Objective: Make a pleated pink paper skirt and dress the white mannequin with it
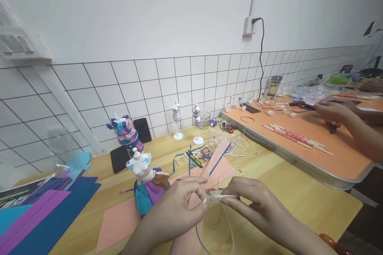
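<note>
My left hand (182,203) and my right hand (251,199) meet over the wooden table (299,195), both pinched on a thin white ribbon strip (223,196) stretched between them. Its tails hang down in loops below my fingers. Just left of my left hand stands a small white mannequin (143,179) dressed in teal, purple and brown cloth. A pink paper sheet (119,219) lies under my hands.
Another dressed mannequin (125,131), two small bare ones (176,117), two phones (143,129), snips (194,158) and ribbon scraps sit behind. Purple and blue sheets (38,215) lie at left. On the orange table (329,147) at right, another person's hands (338,111) work.
</note>
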{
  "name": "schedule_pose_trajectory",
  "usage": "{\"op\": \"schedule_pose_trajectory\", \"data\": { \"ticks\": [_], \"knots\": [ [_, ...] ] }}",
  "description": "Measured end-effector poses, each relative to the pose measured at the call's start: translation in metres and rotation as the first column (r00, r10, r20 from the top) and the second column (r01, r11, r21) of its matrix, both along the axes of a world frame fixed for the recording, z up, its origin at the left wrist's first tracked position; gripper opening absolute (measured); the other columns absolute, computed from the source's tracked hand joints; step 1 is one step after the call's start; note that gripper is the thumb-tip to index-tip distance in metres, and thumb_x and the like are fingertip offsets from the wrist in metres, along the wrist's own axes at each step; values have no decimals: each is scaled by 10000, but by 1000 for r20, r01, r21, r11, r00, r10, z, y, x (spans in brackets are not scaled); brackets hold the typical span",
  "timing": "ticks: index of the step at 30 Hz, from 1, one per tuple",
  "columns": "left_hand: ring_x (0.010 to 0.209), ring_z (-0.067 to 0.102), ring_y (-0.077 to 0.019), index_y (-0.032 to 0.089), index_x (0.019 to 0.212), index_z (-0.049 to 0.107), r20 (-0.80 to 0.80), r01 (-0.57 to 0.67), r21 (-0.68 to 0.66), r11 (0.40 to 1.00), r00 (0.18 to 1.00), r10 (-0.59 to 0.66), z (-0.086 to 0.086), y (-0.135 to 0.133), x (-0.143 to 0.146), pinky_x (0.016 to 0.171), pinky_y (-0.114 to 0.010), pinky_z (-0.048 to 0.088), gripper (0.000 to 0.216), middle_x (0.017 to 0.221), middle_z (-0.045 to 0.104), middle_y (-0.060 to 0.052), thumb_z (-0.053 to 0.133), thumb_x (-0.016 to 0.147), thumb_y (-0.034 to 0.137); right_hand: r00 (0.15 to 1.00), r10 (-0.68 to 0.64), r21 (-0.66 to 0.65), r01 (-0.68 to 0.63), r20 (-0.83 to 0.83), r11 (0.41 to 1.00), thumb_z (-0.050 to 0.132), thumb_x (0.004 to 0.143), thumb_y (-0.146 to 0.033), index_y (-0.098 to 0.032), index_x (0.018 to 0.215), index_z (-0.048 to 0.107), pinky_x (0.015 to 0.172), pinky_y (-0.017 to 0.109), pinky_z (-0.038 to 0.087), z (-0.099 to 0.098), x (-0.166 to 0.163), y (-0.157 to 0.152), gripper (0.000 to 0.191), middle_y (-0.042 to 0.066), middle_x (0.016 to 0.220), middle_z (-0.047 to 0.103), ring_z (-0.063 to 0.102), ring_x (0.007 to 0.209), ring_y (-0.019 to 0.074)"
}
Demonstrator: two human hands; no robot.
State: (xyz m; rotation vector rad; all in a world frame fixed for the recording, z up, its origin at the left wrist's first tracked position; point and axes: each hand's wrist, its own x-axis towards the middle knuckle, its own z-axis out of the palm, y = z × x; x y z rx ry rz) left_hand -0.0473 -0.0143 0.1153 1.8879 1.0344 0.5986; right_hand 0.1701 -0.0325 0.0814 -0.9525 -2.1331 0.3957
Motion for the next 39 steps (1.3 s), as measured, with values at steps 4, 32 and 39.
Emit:
{"op": "schedule_pose_trajectory", "data": {
  "ticks": [4, 32, 39],
  "knots": [
    [872, 610, -223, 208, 686, 650, -187, -117, 112, 987, 973, 136, 5, -6, 0, 744, -294, 404, 157, 866, 702, -44, 518, 770, 228, 988, -87, 281, 49, 125, 958, 490, 912, -176, -166, 841, 619, 497, 252, 393, -1, -4, -4, 148, 18, 628, 573, 529, 563, 134],
    [590, 569, -155, 170, 653, 590, 31, -518, -52, 854, 853, 520, 28, -33, -76, 572, -246, 411, 245, 589, 613, -10, 553, 782, 375, 996, -34, 482, -11, 83, 876, 369, 957, -191, -171, 869, 597, 536, 284, 345, 16, -104, 40, 246, 34, 687, 549, 468, 612, 167],
    [605, 571, -180, 175, 608, 566, -27, -611, 15, 792, 791, 611, 25, -23, -87, 586, -264, 393, 265, 594, 628, -21, 564, 753, 398, 997, -60, 507, 31, 42, 862, 316, 979, -245, -157, 836, 589, 554, 293, 342, 9, -127, 55, 320, 48, 672, 542, 457, 627, 182]
  ]
}}
